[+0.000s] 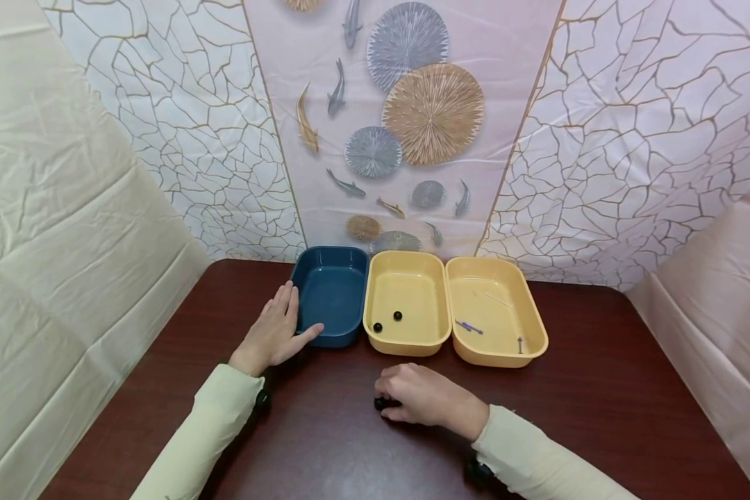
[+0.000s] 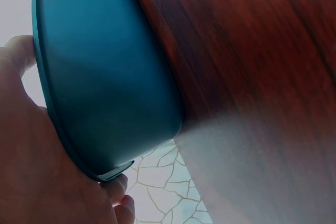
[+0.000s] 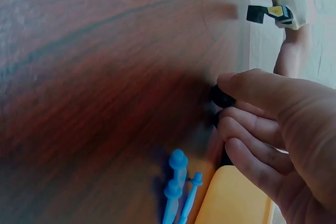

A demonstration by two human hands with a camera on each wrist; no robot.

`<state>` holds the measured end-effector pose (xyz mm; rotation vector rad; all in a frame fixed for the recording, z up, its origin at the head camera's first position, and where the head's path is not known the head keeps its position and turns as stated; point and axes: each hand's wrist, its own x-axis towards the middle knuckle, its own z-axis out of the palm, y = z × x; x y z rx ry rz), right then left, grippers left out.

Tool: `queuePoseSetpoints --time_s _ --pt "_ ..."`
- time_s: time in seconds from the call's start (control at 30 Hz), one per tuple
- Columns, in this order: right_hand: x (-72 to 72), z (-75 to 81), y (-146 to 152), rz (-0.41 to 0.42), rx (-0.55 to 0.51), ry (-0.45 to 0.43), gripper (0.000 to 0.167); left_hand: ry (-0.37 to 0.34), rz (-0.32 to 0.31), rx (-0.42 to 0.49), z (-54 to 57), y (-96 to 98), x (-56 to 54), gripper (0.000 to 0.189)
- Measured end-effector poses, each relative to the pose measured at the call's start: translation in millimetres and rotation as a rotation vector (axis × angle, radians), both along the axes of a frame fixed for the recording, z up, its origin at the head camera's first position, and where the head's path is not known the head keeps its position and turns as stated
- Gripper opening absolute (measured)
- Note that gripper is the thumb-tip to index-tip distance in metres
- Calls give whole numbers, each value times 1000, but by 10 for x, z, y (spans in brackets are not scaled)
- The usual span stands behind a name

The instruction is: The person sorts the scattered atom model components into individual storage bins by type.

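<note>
My left hand [image 1: 273, 333] lies along the left side and near corner of the blue tray [image 1: 332, 343], its fingers straight and the thumb over the near rim. In the left wrist view, that tray's outer wall [image 2: 105, 72] shows under the palm. Low over the table in front of the middle tray, my right hand [image 1: 421, 394] pinches a small black ball [image 3: 222, 97] between thumb and fingers. Another dark bit shows just below it, partly hidden by the fingers. Two black balls, one of them this ball [image 1: 397, 316], lie in the middle yellow tray [image 1: 409, 347].
The right yellow tray [image 1: 496, 360] holds several thin sticks, some purple-blue [image 1: 469, 326]. Several blue knobbed sticks [image 3: 178, 182] appear beside a yellow tray in the right wrist view. The dark wooden table [image 1: 325, 444] meets patterned cloth [image 1: 225, 139] behind the trays.
</note>
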<state>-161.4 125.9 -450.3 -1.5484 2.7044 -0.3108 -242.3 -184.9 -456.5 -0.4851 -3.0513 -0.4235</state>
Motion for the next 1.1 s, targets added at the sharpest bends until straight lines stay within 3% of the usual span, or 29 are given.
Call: queuePoseSetpoints --time_s 0.43,1.1 --pt "31 38 -2 3 5 -3 9 2 -2 10 -9 -6 7 103" --pt "-142 578 295 -70 -30 -32 7 9 -2 2 -2 -8 -3 103"
